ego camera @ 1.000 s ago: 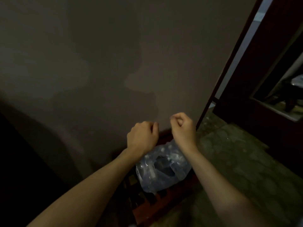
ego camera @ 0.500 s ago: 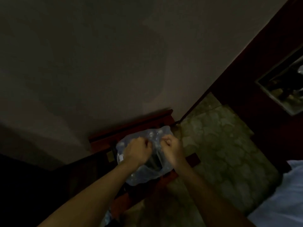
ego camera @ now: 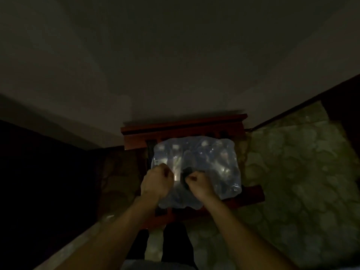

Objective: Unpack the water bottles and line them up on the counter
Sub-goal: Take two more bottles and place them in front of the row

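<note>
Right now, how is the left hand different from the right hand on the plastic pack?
The left hand sits near the left edge of the plastic pack; the right hand is nearer its middle. The left hand shows its back; the right hand shows curled fingers and a dark tear beside it. Both are closed fists gripping the wrap.
</note>
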{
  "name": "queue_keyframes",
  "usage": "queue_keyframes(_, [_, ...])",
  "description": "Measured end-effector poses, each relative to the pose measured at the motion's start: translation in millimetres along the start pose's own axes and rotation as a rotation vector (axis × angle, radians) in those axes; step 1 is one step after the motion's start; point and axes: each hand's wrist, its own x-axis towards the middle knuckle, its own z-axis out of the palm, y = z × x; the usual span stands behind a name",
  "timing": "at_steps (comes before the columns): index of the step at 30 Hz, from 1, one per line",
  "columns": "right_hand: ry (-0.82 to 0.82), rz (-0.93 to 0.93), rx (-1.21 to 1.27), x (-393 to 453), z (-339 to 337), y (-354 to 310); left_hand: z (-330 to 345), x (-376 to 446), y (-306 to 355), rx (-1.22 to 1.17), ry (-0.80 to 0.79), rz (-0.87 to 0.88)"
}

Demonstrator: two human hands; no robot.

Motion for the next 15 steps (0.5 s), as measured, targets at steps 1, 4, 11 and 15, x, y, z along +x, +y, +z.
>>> queue_keyframes(1, [-0.015,0.006,-0.037,8.2,2.9,2.2,2.9,6.2,-4.7,-0.035,0.034,-0.039])
queue_keyframes(4, [-0.055,0.039,-0.098,31.0,16.1,10.3,13.4,26.1,-25.1,-0.103,0.076,-0.154])
queue_keyframes(11, [-0.168,0.128,-0.025,73.0,54.4,23.3,39.6,52.2,-66.9,-0.091,-0.003,-0.269])
queue_keyframes(15, [-0.202,0.171,0.008,85.9,71.6,25.2,47.5,62.4,-80.9,-0.11,0.014,-0.236])
